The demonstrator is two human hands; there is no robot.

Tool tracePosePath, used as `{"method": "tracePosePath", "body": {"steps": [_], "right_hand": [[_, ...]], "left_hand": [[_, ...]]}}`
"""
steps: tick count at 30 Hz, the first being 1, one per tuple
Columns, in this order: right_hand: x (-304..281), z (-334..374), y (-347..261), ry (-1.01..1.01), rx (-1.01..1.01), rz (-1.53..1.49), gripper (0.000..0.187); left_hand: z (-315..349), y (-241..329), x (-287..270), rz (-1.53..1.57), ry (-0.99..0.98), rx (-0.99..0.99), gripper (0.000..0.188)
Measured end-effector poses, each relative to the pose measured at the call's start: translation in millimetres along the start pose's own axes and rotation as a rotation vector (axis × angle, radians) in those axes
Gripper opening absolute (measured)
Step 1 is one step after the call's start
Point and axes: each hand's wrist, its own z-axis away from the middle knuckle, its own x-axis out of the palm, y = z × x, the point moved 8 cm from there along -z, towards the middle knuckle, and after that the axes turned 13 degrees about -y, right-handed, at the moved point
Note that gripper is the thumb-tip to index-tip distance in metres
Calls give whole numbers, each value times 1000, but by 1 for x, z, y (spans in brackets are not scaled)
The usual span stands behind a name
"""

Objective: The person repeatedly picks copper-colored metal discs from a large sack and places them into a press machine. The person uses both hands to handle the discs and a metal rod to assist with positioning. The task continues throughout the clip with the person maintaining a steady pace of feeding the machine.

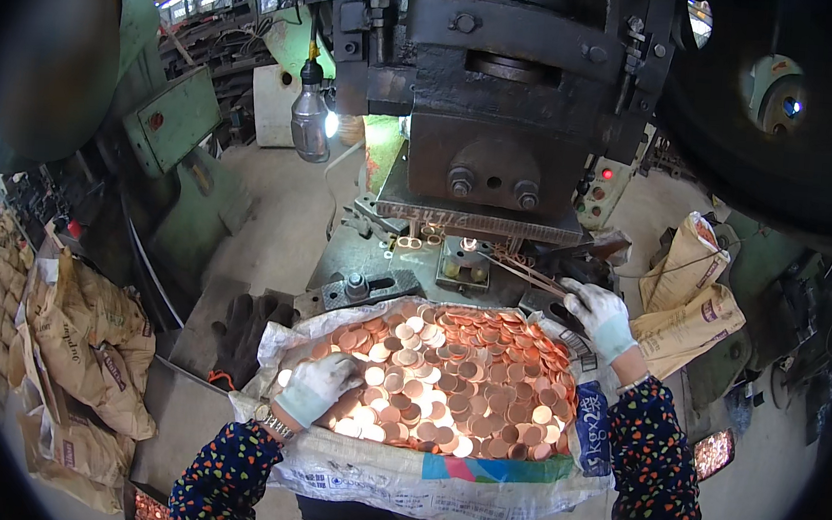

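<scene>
My right hand [596, 317], in a white glove, is closed round long thin metal tongs [528, 274]. Their tips reach to the small die block [463, 266] under the press ram, where a bright round piece [468, 245] sits. My left hand [323, 387], also gloved in white, rests at the left side of a heap of copper discs [470, 386]. Its fingers are curled in among the discs, and whatever they pinch is too small to make out. The discs lie on an opened white woven sack [389, 483] spread in front of me.
Above the die hangs the heavy press ram [492, 163]. A clamp with a bolt [357, 287] sits on the press bed. Dark gloves [246, 335] lie at left. Paper sacks [88, 332] stand at far left, more sacks [690, 321] at right. A lamp [311, 115] hangs upper left.
</scene>
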Motion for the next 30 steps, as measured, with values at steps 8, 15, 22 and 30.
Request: {"method": "tracePosePath", "body": {"steps": [8,15,22,30], "right_hand": [[22,-53,11,2,68,370,30],[10,-20,20,51,99,71,30],[13,7,19,-3,84,-85,34],[14,14,15,6,59,-158,33]], "left_hand": [[-13,15,-68,-333,302,71,23],[-103,-35,-66,254,320,-61,29],[-234,-30,-14,914,419,-134,24],[-274,10,-17,136,444,-247,35]]}}
